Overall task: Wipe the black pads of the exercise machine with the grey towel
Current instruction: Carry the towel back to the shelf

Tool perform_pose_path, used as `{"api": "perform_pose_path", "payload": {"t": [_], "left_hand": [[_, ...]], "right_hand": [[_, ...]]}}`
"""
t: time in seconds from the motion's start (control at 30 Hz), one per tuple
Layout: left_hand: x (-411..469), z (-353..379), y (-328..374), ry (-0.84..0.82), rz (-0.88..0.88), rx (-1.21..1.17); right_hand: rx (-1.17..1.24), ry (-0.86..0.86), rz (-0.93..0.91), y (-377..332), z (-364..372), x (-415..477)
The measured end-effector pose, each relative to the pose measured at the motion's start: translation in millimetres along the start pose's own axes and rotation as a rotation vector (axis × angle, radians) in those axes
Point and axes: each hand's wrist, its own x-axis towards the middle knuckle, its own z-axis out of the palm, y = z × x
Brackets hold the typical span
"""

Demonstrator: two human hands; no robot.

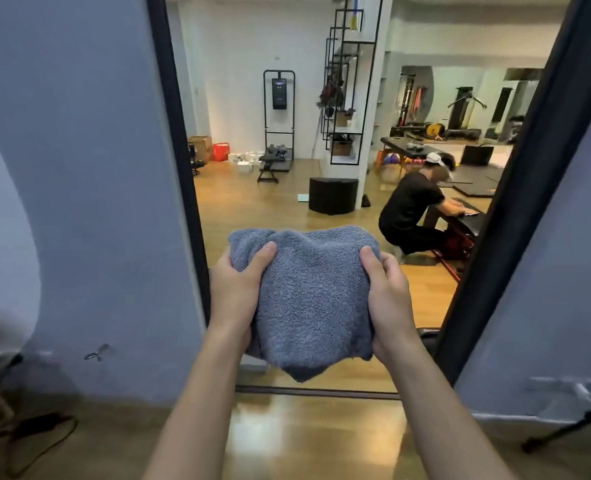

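The grey towel (pixel 307 299) is bunched between both hands, in the air before a mirror — soft, light, it will fold easily. The left hand (pixel 233 292) and right hand (pixel 389 296) close on its side edges, thumbs on top — a good hold

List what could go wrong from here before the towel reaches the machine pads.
1. The door track crosses the floor just ahead; it could catch a foot while the eyes stay on the towel.
2. The left hand and right hand both grip the bunched towel, so neither is free to break a stumble.
3. A crouching person works near the path and could be bumped.
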Motion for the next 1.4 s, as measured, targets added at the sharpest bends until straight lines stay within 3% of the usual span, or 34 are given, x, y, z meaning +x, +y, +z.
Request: {"api": "perform_pose_path", "payload": {"t": [0.33, 0.73, 1.07, 1.4], "left_hand": [[281, 119, -99, -0.087, -0.086, -0.076], [614, 279, -240, -0.046, -0.111, -0.065], [935, 349, -343, 0.047, -0.055, -0.075], [1323, 431, -432, 0.055, -0.02, -0.079]], "right_hand": [[-0.105, 0.124, -0.048, 43, 34, 293], [-0.113, 0.113, -0.026, 140, 54, 691], [-0.09, -0.021, -0.022, 220, 152, 1034], [-0.112, -0.004, -0.029, 291, 280, 1405]]}}
